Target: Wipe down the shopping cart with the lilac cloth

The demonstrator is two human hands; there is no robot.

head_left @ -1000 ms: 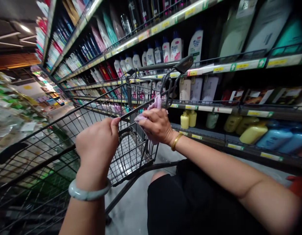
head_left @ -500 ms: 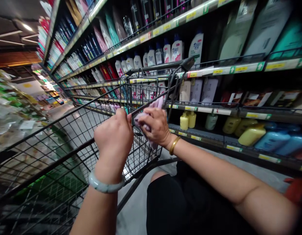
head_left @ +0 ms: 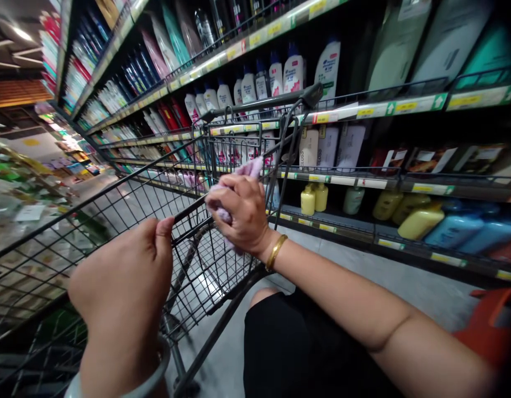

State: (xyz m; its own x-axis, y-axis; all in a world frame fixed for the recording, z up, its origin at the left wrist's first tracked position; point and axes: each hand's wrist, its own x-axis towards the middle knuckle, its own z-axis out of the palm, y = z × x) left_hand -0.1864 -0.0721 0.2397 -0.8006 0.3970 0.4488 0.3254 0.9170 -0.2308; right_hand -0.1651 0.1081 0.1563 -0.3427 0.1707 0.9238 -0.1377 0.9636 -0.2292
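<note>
A black wire shopping cart (head_left: 222,271) stands in front of me, its push handle (head_left: 263,103) at the far end. My left hand (head_left: 126,265), with a pale bangle at the wrist, is closed round the cart's near top rail. A crumpled light purple cloth (head_left: 252,167) is bunched in my right hand (head_left: 242,213), which is closed round it. That hand presses the cloth on the same rail, farther along toward the handle. A gold bracelet circles my right wrist.
Store shelves (head_left: 354,113) with shampoo bottles (head_left: 294,72) rise behind the cart. Yellow and blue bottles lie on the lowest shelf. Packaged goods (head_left: 27,213) are stacked at the left. An orange object (head_left: 489,318) stands on the floor at the right.
My left hand has slid left and nearer along the rail, away from my right hand. My right hand with the cloth has shifted slightly left. The view has turned a little.
</note>
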